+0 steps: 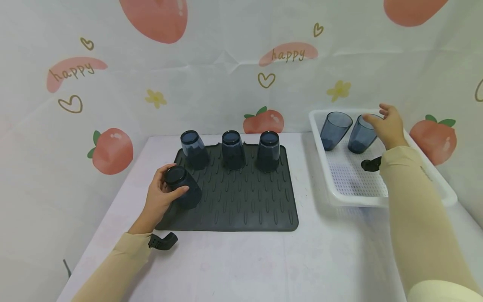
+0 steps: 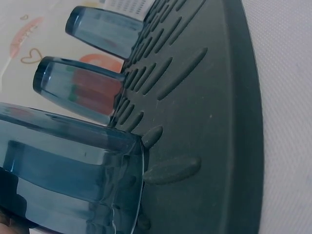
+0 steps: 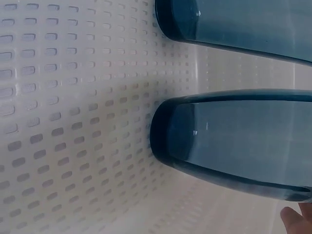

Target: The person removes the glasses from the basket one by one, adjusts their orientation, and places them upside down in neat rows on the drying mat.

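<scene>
Inverted cup (image 1: 183, 188) gripped by left hand (image 1: 160, 200) on mat (image 1: 245, 201); right hand (image 1: 388, 124) fingers relaxed, touching tray cup (image 1: 361, 134).

Both arms wear long, close-fitting beige sleeves (image 1: 415, 201) — a black camera mount (image 1: 163, 242) strapped at each wrist, hands bare.

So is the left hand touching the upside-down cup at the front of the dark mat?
Touching. The head view shows the left hand with fingers and thumb curled round the upside-down cup on the dark mat.
</scene>
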Demonstrator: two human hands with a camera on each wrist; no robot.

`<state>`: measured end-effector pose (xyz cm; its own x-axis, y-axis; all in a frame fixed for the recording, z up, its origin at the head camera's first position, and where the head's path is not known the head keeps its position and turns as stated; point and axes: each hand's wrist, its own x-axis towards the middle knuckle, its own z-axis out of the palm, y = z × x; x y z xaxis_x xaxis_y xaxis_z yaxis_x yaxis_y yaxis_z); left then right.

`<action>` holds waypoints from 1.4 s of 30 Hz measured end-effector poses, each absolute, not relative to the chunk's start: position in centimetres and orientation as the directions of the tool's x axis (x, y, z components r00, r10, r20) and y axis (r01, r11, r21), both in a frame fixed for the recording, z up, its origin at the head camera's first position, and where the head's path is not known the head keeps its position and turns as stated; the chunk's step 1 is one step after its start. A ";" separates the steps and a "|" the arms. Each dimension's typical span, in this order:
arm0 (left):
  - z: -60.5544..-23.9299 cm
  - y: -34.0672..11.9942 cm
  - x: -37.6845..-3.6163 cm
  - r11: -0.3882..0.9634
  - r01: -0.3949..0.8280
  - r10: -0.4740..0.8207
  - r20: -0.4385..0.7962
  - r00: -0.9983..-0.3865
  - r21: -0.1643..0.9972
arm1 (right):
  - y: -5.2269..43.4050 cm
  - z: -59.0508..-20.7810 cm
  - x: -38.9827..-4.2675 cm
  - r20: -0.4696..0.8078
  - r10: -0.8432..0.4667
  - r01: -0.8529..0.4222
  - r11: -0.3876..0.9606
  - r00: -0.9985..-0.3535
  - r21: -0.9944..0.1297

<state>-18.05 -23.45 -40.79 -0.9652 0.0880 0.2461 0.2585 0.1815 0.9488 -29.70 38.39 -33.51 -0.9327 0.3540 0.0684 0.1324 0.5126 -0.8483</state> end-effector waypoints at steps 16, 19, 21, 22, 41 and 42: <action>-40.9 -23.6 -18.2 0.182 0.255 0.091 0.242 -0.966 0.950 | 38.1 -34.0 -29.5 0.062 0.328 0.126 0.522 -0.942 -0.843; -40.9 -23.6 -18.2 0.181 0.255 0.092 0.242 -0.966 0.950 | 38.0 -34.0 -29.5 0.060 0.325 0.130 0.530 -0.944 -0.838; -40.9 -23.7 -18.2 0.184 0.254 0.092 0.240 -0.966 0.950 | 38.0 -34.1 -29.5 0.056 0.321 0.134 0.538 -0.945 -0.832; -40.9 -23.7 -18.2 0.185 0.252 0.092 0.239 -0.967 0.950 | 38.0 -34.1 -29.5 0.056 0.318 0.133 0.542 -0.946 -0.829; -41.0 -23.7 -18.1 0.182 0.265 0.098 0.250 -0.963 0.947 | 38.2 -34.7 -29.3 -0.036 0.271 0.199 0.606 -0.962 -0.770; -40.9 -23.6 -18.1 0.182 0.265 0.097 0.251 -0.963 0.947 | 38.1 -34.6 -29.3 -0.034 0.269 0.196 0.606 -0.963 -0.771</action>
